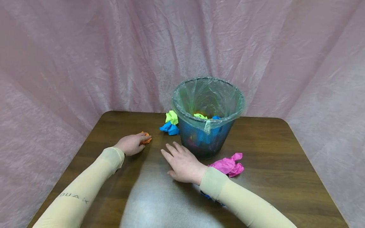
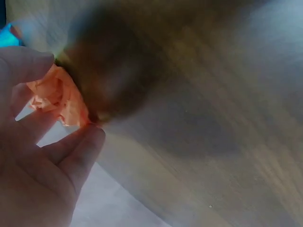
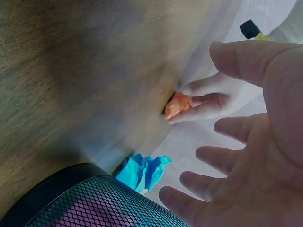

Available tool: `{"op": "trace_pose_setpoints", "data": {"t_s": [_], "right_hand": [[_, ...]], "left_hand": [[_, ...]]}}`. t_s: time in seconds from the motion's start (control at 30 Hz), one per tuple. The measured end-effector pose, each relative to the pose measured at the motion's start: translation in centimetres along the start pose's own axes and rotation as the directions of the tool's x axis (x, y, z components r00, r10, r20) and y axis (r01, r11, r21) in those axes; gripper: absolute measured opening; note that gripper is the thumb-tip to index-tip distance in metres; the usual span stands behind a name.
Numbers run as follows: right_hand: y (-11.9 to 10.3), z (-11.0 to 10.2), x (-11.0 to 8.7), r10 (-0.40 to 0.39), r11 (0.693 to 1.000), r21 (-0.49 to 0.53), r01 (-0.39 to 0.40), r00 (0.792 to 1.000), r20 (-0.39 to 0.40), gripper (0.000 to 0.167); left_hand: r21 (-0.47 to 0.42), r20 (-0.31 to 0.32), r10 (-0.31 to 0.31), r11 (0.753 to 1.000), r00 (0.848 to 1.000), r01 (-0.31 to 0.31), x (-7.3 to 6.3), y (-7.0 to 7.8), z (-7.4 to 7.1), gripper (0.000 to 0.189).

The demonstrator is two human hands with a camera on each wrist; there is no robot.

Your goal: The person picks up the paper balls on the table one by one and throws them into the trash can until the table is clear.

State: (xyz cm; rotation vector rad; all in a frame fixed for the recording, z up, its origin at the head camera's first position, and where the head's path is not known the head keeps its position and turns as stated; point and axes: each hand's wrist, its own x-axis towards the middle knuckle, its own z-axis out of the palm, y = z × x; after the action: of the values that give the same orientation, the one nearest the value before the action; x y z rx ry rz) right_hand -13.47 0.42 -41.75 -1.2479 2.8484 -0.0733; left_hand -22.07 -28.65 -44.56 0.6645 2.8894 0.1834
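My left hand [image 1: 129, 145] pinches an orange crumpled paper ball [image 1: 147, 140] on the left part of the table. In the left wrist view the thumb and fingertips close around the orange paper [image 2: 59, 97]. My right hand [image 1: 184, 165] is spread with straight fingers, palm down, in front of a mesh wastebasket [image 1: 199, 139], holding nothing. The right wrist view has its fingers [image 3: 215, 161] apart. Left of the basket lie a blue crumpled paper [image 1: 170, 128] and a yellow-green one [image 1: 171, 117].
A pink crumpled paper [image 1: 229, 165] lies behind my right wrist, and blue paper [image 1: 206, 195] is partly hidden under that forearm. The basket has a clear greenish liner [image 1: 207, 126] and holds yellow-green [image 1: 200, 116] and blue paper. Pink curtains [image 1: 142, 57] surround the brown table [image 1: 265, 148].
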Motion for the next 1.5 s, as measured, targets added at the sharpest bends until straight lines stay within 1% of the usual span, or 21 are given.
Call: {"op": "trace_pose_setpoints", "data": {"t_s": [0.07,0.2,0.37,0.5,0.6,0.8,0.9,0.97,1.07,1.17,1.23,1.3,1.4,1.5], "right_hand": [[0.1,0.0,-0.1,-0.001,1.000,-0.001,0.001,1.000,0.001,0.086],[0.2,0.0,-0.5,-0.003,1.000,-0.010,0.003,1.000,0.003,0.085],[0.2,0.1,-0.8,-0.004,1.000,-0.029,0.004,1.000,0.004,0.084],[0.3,0.1,-1.1,0.003,1.000,-0.031,-0.003,1.000,0.010,0.084],[0.4,0.1,-1.3,0.010,0.999,-0.037,-0.010,1.000,0.015,0.084],[0.5,0.4,-1.3,0.022,0.999,-0.043,-0.021,1.000,0.019,0.085],[0.5,0.4,-1.3,0.022,0.999,-0.041,-0.021,0.999,0.024,0.086],[0.6,0.3,-1.3,0.020,0.999,-0.048,-0.019,1.000,0.021,0.086],[0.6,0.2,-1.2,0.022,0.998,-0.064,-0.021,1.000,0.016,0.086],[0.5,0.2,-1.0,0.029,0.998,-0.065,-0.027,0.999,0.023,0.086],[0.4,0.3,-0.8,0.028,0.998,-0.057,-0.026,0.999,0.031,0.086],[0.2,0.5,-0.7,0.021,0.998,-0.056,-0.019,0.999,0.037,0.085],[0.0,0.7,-0.5,0.008,0.998,-0.062,-0.006,0.999,0.039,0.085],[-0.2,0.6,-0.4,-0.002,0.998,-0.069,0.005,0.999,0.038,0.085]], "left_hand": [[0.010,-0.007,0.020,1.000,1.000,-0.020,-0.6,0.4,0.1,0.052],[0.034,-0.032,0.058,0.998,0.998,-0.057,-1.8,1.5,0.4,0.048],[0.031,-0.057,0.096,0.995,0.994,-0.094,-3.2,3.5,0.7,0.043],[-0.007,-0.039,0.131,0.991,0.991,-0.131,-4.1,5.1,0.9,0.040],[-0.047,-0.015,0.152,0.987,0.988,-0.153,-4.4,5.9,1.0,0.041],[-0.096,-0.013,0.212,0.973,0.977,-0.212,-4.4,6.4,0.7,0.041],[-0.105,-0.010,0.222,0.969,0.975,-0.222,-4.2,6.4,0.3,0.048],[-0.115,-0.016,0.217,0.969,0.976,-0.217,-4.0,6.6,0.1,0.058],[-0.132,-0.011,0.191,0.973,0.981,-0.191,-3.4,6.8,-0.2,0.070],[-0.126,0.034,0.147,0.982,0.989,-0.141,-2.8,7.1,-0.3,0.073],[-0.102,0.074,0.116,0.989,0.990,-0.109,-2.5,7.2,-0.1,0.069],[-0.056,0.100,0.102,0.994,0.990,-0.096,-2.4,7.2,0.0,0.062],[0.002,0.100,0.124,0.992,0.987,-0.124,-2.3,7.0,0.3,0.049],[0.018,0.073,0.177,0.984,0.981,-0.179,-2.3,6.7,0.2,0.040]]}}
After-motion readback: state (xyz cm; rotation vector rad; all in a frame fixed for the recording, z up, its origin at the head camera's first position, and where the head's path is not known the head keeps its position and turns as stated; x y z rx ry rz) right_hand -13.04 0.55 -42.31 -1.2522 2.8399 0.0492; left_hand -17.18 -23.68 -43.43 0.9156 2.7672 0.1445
